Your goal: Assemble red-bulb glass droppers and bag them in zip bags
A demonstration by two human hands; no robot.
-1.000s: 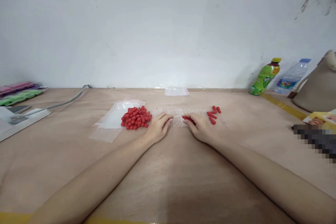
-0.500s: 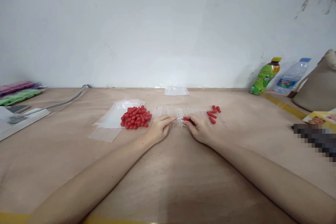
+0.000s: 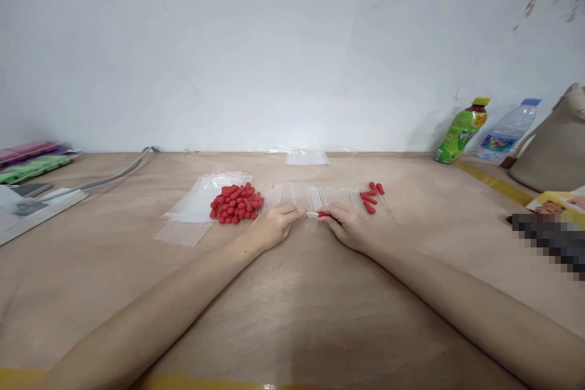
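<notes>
Near edge: yellow tape (image 3: 187, 383) running along bench (image 3: 219, 323).
L hand (image 3: 273, 226): gripping thin clear tube (image 3: 311, 215) w/ fingertips.
R hand (image 3: 351, 226): pinching red bulb (image 3: 323, 214), facing tube; can't tell if tube's entering it.
Tube row (image 3: 297, 196): lying side by side just behind hands.
Bulb pile (image 3: 235, 206): sitting by row's L end, overlapping clear bags (image 3: 192, 201).
Loose bulbs (image 3: 370, 209): lying by row's R end.
Far R: green bottle (image 3: 459, 134) standing at back.

2 bare forearms (image 3: 159, 317), tiny spots (image 3: 245, 251) on left

The red bulbs (image 3: 234, 204) look matt and rubbery, the clear tubes (image 3: 299, 196) glossy and smooth.
</notes>
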